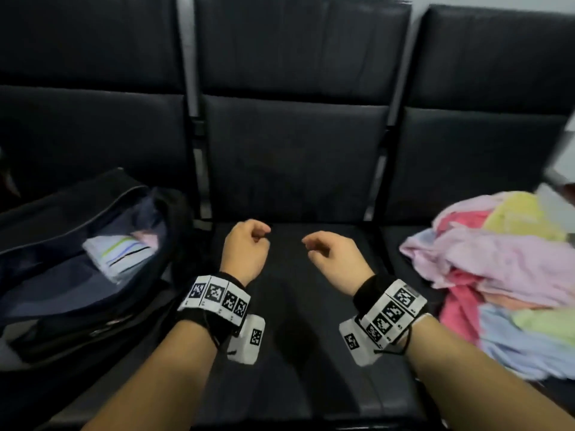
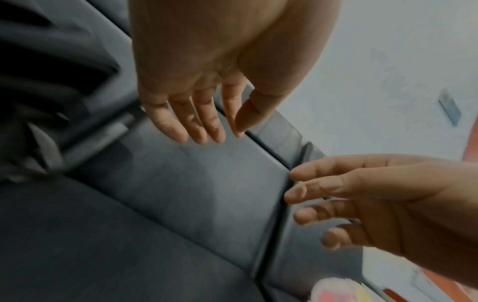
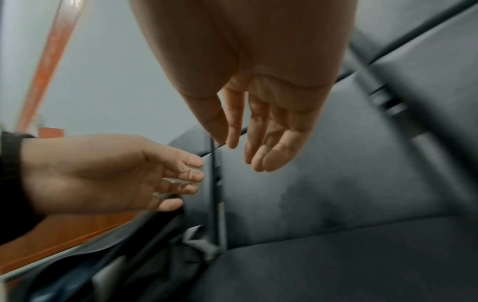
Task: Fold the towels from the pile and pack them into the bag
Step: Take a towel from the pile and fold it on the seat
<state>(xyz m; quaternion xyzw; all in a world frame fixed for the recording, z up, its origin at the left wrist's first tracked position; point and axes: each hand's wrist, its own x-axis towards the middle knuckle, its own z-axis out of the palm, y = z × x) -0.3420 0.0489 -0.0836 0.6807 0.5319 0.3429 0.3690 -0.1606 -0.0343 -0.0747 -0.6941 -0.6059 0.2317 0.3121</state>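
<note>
A dark bag lies unzipped on the left seat, with a folded white striped towel and a pink one inside. A loose pile of towels in pink, yellow, blue and green covers the right seat. Both hands hover empty over the middle seat. My left hand has loosely curled fingers, and the left wrist view shows its fingers relaxed. My right hand is the same, with its fingers hanging slack. A corner of the pile shows in the left wrist view.
The row of black padded seats has metal frame bars between the backrests. A white object sits at the far right edge above the pile. A pale wall rises behind the seats.
</note>
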